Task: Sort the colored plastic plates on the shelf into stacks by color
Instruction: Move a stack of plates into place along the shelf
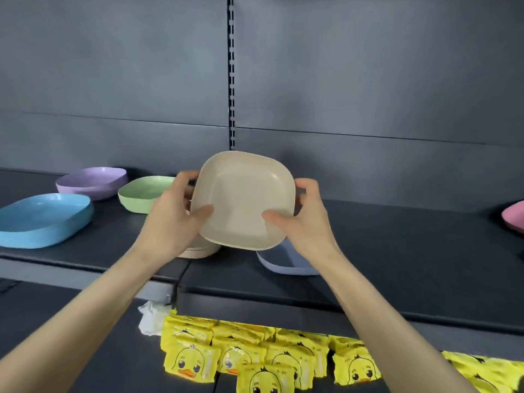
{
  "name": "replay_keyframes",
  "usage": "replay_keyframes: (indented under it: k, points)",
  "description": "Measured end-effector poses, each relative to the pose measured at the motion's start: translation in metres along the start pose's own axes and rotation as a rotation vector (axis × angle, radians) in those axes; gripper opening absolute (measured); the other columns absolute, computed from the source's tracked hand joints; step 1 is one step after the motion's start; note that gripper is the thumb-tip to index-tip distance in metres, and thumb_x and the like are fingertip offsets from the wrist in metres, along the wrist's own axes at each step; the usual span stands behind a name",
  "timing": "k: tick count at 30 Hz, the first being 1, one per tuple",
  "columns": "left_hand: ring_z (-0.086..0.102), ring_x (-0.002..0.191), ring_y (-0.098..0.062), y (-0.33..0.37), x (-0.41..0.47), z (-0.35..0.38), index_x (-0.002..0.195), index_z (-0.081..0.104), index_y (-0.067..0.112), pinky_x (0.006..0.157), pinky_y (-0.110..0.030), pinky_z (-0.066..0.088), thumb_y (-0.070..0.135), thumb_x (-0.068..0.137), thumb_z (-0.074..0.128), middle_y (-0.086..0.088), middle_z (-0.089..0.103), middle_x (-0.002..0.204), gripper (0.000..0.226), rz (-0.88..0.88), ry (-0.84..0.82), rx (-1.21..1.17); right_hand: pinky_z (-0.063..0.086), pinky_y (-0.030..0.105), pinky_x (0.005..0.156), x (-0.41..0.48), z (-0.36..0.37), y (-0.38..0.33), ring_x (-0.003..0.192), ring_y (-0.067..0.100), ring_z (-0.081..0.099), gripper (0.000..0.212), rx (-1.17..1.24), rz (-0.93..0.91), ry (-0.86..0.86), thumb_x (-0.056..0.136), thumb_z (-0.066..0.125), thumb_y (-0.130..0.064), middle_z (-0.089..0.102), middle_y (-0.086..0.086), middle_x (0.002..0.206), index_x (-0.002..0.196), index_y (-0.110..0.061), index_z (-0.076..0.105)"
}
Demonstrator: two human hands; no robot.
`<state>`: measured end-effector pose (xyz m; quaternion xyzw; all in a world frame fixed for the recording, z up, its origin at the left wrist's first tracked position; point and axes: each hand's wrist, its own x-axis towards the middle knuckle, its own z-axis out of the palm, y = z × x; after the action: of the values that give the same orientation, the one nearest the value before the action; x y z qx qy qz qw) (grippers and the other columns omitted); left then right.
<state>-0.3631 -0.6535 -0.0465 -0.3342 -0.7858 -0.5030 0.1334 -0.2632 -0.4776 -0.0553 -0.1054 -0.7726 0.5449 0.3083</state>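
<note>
Many yellow duck-face packets (255, 355) nearest, heaped on the lower shelf (71, 350), with a crumpled white wrapper (150, 319) just behind them at left. Held both bare forearms out above those. Gripped a beige plate (243, 199) two-handed above the front of the upper shelf (411, 251), tilted with its hollow toward the camera: left hand (173, 219) curled round the left edge, thumb pressed on the inner face, and right hand (306, 219) clamped likewise on the right edge. Held it just over a low stack of beige plates (198, 251), mostly hidden by the left hand, and near a grey-blue plate (286, 265) under the right wrist. Farther back at left, set singly and apart: a blue plate (42, 219), a green plate (141, 194), a purple plate (90, 182). Far right, cut by the frame edge, a pink plate (514, 217). Behind everything, a dark grey back panel (368, 80).
</note>
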Motion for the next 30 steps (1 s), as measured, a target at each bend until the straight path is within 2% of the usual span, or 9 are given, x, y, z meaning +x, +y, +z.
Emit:
replay_keyframes:
  k: [3, 5, 8, 11, 15, 19, 24, 27, 30]
  points:
    - [0.054, 0.07, 0.002, -0.026, 0.01, -0.029, 0.12, 0.058, 0.015, 0.059, 0.0, 0.038, 0.0, 0.079, 0.067, 0.021, 0.054, 0.084, 0.044, -0.005, -0.048, 0.07, 0.044, 0.013, 0.041, 0.006, 0.041, -0.003, 0.08, 0.007, 0.054, 0.048, -0.055, 0.041, 0.002, 0.077, 0.069, -0.004, 0.053, -0.001, 0.104, 0.107, -0.024, 0.038]
    - [0.055, 0.067, -0.007, -0.044, 0.018, -0.041, 0.12, 0.06, 0.015, 0.059, -0.006, 0.041, 0.001, 0.078, 0.067, 0.011, 0.056, 0.081, 0.044, -0.041, -0.107, 0.11, 0.047, 0.019, 0.041, 0.013, 0.062, -0.003, 0.08, 0.012, 0.055, 0.046, -0.099, 0.074, -0.005, 0.076, 0.069, -0.003, 0.054, 0.004, 0.111, 0.107, -0.024, 0.041]
    - [0.052, 0.065, -0.011, -0.069, 0.032, -0.049, 0.129, 0.053, 0.015, 0.065, -0.027, 0.042, 0.004, 0.076, 0.07, 0.001, 0.057, 0.087, 0.057, -0.1, -0.178, 0.157, 0.051, 0.025, 0.044, 0.026, 0.082, -0.002, 0.074, 0.019, 0.058, 0.05, -0.237, 0.116, -0.029, 0.074, 0.069, -0.005, 0.053, 0.008, 0.112, 0.118, -0.015, 0.046]
    - [0.051, 0.069, -0.016, -0.085, 0.042, -0.05, 0.129, 0.052, 0.013, 0.072, -0.026, 0.039, 0.003, 0.075, 0.07, 0.003, 0.056, 0.081, 0.058, -0.127, -0.247, 0.181, 0.047, 0.023, 0.044, 0.039, 0.094, 0.003, 0.081, 0.028, 0.061, 0.056, -0.361, 0.194, -0.069, 0.072, 0.072, -0.008, 0.051, 0.014, 0.115, 0.122, -0.014, 0.047]
    - [0.05, 0.069, -0.018, -0.097, 0.05, -0.053, 0.118, 0.06, 0.012, 0.067, -0.026, 0.039, 0.001, 0.073, 0.07, 0.005, 0.055, 0.074, 0.047, -0.162, -0.329, 0.22, 0.05, 0.032, 0.064, 0.052, 0.103, 0.014, 0.094, 0.032, 0.06, 0.045, -0.497, 0.265, -0.11, 0.067, 0.072, -0.008, 0.053, 0.015, 0.118, 0.106, -0.015, 0.051]
    - [0.05, 0.066, -0.016, -0.101, 0.05, -0.052, 0.105, 0.064, 0.01, 0.056, -0.022, 0.038, -0.002, 0.071, 0.07, 0.004, 0.056, 0.072, 0.037, -0.204, -0.406, 0.233, 0.039, 0.026, 0.068, 0.054, 0.106, 0.021, 0.093, 0.026, 0.056, 0.04, -0.601, 0.306, -0.17, 0.07, 0.075, -0.011, 0.053, 0.012, 0.121, 0.105, -0.012, 0.056]
    - [0.058, 0.083, -0.025, -0.103, 0.052, -0.052, 0.099, 0.064, 0.006, 0.072, -0.029, 0.046, -0.003, 0.069, 0.071, -0.007, 0.064, 0.09, 0.031, -0.209, -0.488, 0.223, 0.05, 0.034, 0.083, 0.053, 0.104, 0.016, 0.103, 0.028, 0.058, 0.057, -0.614, 0.275, -0.215, 0.071, 0.076, -0.009, 0.058, 0.01, 0.116, 0.122, -0.01, 0.048]
    - [0.052, 0.066, -0.016, -0.104, 0.055, -0.051, 0.098, 0.061, 0.008, 0.062, -0.028, 0.042, -0.001, 0.071, 0.07, 0.0, 0.059, 0.079, 0.03, -0.228, -0.546, 0.233, 0.053, 0.04, 0.083, 0.053, 0.103, 0.011, 0.097, 0.03, 0.06, 0.052, -0.648, 0.26, -0.256, 0.072, 0.074, -0.006, 0.062, 0.011, 0.108, 0.118, -0.007, 0.05]
    - [0.051, 0.064, -0.013, -0.104, 0.057, -0.052, 0.099, 0.061, 0.008, 0.059, -0.026, 0.042, 0.002, 0.071, 0.072, 0.001, 0.059, 0.079, 0.03, -0.232, -0.572, 0.245, 0.053, 0.044, 0.085, 0.054, 0.103, 0.007, 0.097, 0.03, 0.061, 0.049, -0.67, 0.27, -0.281, 0.072, 0.074, -0.007, 0.061, 0.012, 0.107, 0.115, -0.007, 0.05]
